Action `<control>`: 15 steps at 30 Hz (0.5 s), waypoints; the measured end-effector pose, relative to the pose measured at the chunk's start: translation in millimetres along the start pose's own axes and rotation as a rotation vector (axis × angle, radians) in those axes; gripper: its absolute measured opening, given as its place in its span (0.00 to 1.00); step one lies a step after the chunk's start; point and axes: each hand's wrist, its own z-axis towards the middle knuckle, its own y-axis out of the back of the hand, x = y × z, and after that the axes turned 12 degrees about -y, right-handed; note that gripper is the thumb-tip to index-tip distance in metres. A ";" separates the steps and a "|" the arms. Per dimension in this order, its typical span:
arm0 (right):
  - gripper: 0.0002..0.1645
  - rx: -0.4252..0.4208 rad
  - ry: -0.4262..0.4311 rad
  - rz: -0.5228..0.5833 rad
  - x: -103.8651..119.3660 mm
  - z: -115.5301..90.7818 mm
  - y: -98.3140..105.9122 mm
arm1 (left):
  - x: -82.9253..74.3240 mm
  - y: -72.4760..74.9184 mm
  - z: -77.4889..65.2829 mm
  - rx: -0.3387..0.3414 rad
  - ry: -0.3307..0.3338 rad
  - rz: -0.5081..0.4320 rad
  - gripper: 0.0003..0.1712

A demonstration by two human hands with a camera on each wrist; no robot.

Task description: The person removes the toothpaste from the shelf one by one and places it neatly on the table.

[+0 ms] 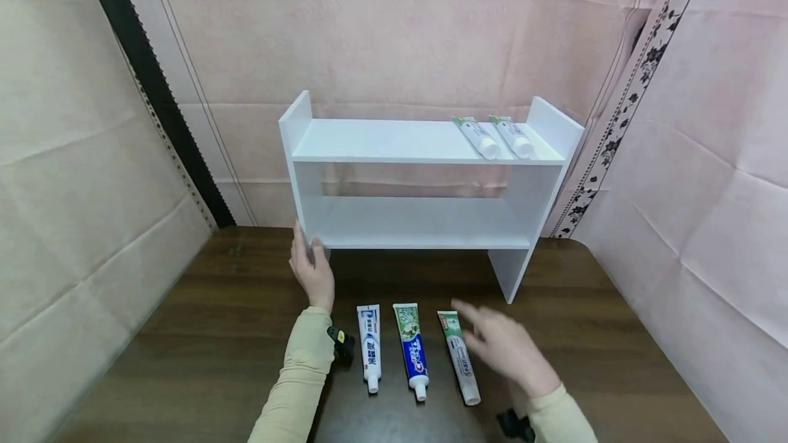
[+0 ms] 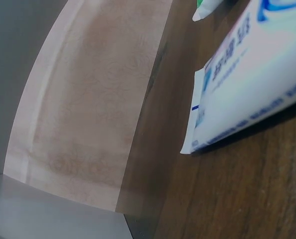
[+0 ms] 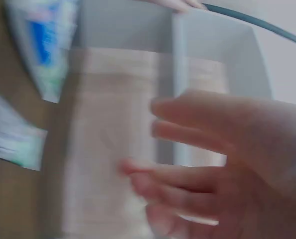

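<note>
My left hand [image 1: 312, 275] holds the lower left side panel of a white two-tier shelf [image 1: 394, 141], fingers outside and thumb towards the front. Over the right-hand toothpaste tube [image 1: 460, 361], green-ended and pale, hovers my right hand [image 1: 507, 347]. In the right wrist view its fingers [image 3: 188, 174] are loosely bent, blurred, with nothing between them. Left of that tube lie a blue-and-green toothpaste tube [image 1: 411, 347] and a white-and-blue toothpaste tube [image 1: 370, 347], caps towards me. The white-and-blue one also looms close in the left wrist view [image 2: 257, 74].
Two white toothpaste tubes, one [image 1: 480, 139] beside the other [image 1: 514, 137], lie on the shelf's upper right. The lower tier [image 1: 418, 221] is bare. Beneath everything is a dark wooden table [image 1: 215, 361], with pale cloth walls [image 1: 418, 39] behind and at the sides.
</note>
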 end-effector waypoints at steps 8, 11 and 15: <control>0.47 -0.492 0.064 0.183 21.1 42.6 93.3 | 0.3 1.6 -0.8 -0.004 0.030 0.015 0.31; 0.48 -0.576 0.076 0.225 26.7 61.4 114.2 | -0.1 1.9 -0.9 0.000 0.035 0.012 0.31; 0.46 -0.576 0.026 0.231 30.8 83.7 130.6 | -0.3 2.6 -1.7 0.018 0.034 0.008 0.31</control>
